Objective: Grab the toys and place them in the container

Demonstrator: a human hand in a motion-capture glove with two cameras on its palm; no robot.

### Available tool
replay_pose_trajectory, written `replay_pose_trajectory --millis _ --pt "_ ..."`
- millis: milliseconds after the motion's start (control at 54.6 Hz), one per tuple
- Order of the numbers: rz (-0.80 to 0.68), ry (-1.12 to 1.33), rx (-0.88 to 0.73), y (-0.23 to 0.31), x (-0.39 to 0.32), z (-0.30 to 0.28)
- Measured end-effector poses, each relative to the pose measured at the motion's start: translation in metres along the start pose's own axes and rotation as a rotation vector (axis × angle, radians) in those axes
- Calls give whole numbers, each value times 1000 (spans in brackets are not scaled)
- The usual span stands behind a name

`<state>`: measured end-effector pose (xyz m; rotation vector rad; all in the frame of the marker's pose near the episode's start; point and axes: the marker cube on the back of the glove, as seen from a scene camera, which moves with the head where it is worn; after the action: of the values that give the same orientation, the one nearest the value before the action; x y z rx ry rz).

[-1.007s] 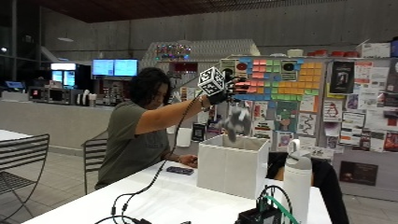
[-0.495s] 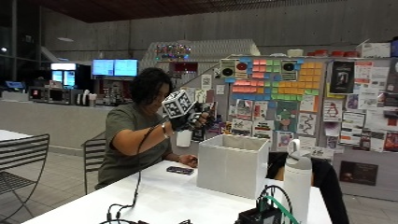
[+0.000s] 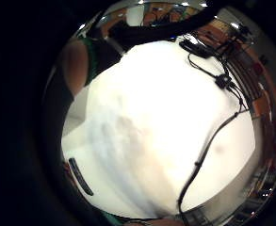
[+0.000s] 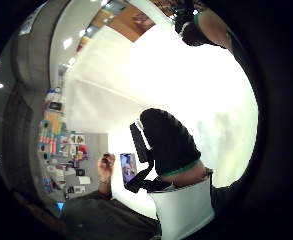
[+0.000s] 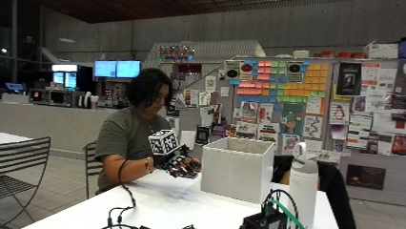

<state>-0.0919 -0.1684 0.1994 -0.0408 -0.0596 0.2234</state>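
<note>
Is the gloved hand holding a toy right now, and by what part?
Cannot be told. The gloved right hand is low over the white table beside the white container; no toy shows in it.

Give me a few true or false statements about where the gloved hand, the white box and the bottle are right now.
1. The gloved right hand is low over the table, beside the white container. True.
2. The hand is raised above the container's open top. False: it is below the rim, near the tabletop.
3. A white bottle stands on the table. True.
4. The container lies tipped on its side. False: it stands upright, open at the top.
</note>
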Motion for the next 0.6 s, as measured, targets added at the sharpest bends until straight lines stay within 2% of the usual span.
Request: replay_pose_trajectory --millis 183,604 --pt "-7 62 6 5 -1 18" --pt "2 3 -73 23 15 34"
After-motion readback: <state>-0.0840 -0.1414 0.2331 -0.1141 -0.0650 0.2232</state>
